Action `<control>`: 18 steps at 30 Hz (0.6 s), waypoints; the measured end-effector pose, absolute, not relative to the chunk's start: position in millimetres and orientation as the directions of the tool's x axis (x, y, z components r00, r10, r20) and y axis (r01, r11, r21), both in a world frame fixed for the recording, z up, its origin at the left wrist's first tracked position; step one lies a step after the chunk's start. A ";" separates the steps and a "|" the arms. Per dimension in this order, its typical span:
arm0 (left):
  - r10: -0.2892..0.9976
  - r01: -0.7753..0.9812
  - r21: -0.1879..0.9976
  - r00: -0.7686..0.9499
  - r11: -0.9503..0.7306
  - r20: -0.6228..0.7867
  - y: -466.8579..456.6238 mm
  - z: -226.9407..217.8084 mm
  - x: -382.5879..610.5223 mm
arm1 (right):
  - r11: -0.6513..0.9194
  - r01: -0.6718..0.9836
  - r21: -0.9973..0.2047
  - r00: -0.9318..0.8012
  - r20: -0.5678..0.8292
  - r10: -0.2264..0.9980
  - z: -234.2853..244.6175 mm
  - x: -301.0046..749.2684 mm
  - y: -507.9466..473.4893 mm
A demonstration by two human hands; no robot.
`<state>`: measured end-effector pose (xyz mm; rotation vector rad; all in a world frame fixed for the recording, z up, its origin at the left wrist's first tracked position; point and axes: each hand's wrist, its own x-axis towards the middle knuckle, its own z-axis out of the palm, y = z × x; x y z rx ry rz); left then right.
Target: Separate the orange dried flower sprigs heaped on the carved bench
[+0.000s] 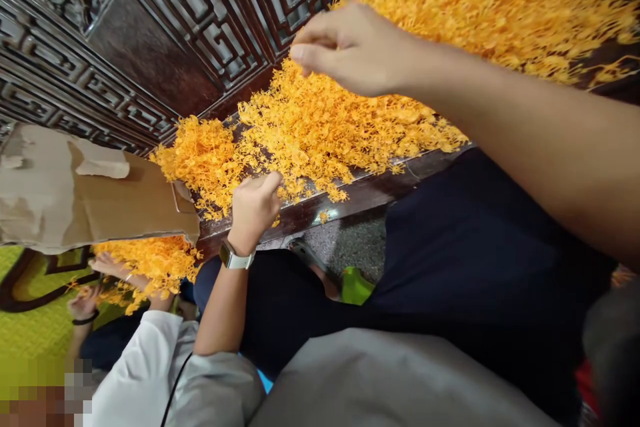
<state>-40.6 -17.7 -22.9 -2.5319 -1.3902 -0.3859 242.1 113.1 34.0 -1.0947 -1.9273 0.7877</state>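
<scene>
Orange-yellow, small branched pieces, like plastic flower parts, lie in a loose heap [320, 127] along a dark wooden bench [370, 197]. Above that heap, my right hand [355, 50] is closed, thumb and fingers curled together; what it holds, if anything, is hidden. My left hand [255, 210], with a watch [235, 255] on its wrist, is closed at the bench's front edge beside the pieces. Its fingertips face away, so I cannot see anything in them. A smaller clump [205, 153] lies just beyond it, to the left.
A larger mound [490, 7] of the same pieces is at upper right. Carved wooden panels [200, 7] stand behind the bench. Torn cardboard [90, 193] is at left. Below it, a co-worker's hands [113, 265] are at another yellow pile [155, 257]. A green object [355, 285] is on the floor.
</scene>
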 end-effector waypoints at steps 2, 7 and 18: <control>0.765 0.814 -0.106 0.574 -0.571 0.292 -19.5 -23.5 -35.7 | 0.409 0.328 -0.852 -0.426 0.253 0.869 32.5 229.7 105.2; 0.719 0.741 -0.112 0.670 -0.662 0.186 -22.7 -26.0 -25.8 | 0.374 0.190 -0.908 -0.658 0.166 0.735 24.9 214.3 101.7; 0.703 0.725 -0.019 0.674 -0.689 0.225 -26.2 -28.7 -27.6 | 0.332 0.187 -0.925 -0.062 0.326 0.943 40.1 236.0 125.0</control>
